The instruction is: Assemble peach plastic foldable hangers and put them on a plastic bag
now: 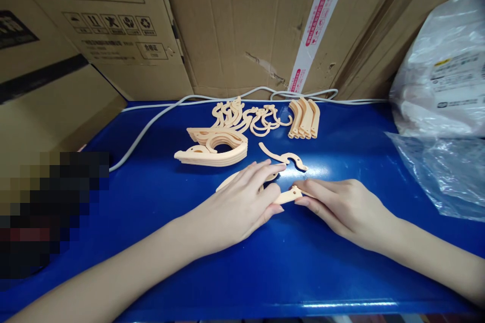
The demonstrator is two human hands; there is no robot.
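Observation:
My left hand [246, 199] is closed over a cream plastic hanger piece [287, 196], whose end with a small hole sticks out past the thumb. A curved cream part [224, 181] also shows beyond its fingers, flat near the table. My right hand [341, 202] pinches the end of another cream hanger arm at that holed end, mostly hidden by the fingers. Just behind the hands lies a loose cream hanger hook [293, 160].
A stack of folded hangers [212, 154] sits behind my left hand. Farther back are loose hooks [261, 120] and a bundle of curved arms [305, 118]. A white cable [151, 118], cardboard boxes [242, 25] and a plastic bag [435, 75] border the blue table [242, 282].

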